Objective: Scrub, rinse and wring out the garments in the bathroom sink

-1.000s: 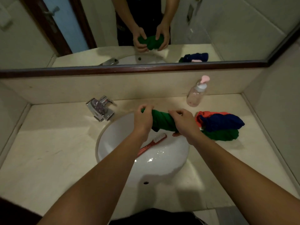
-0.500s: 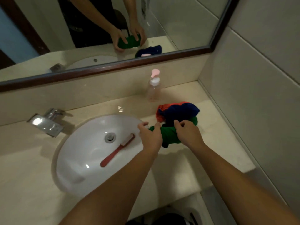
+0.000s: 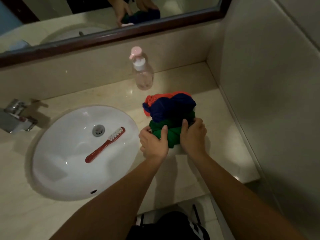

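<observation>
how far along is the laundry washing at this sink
Looks done: the twisted navy garment and orange garment lie piled on the beige counter. In hand: the left hand and right hand grip a twisted green garment against that pile. Left: probably little; the white sink holds only the red-handled brush, no clothes.

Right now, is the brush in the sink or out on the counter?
In: the red brush lies in the white basin beside the drain.
</observation>
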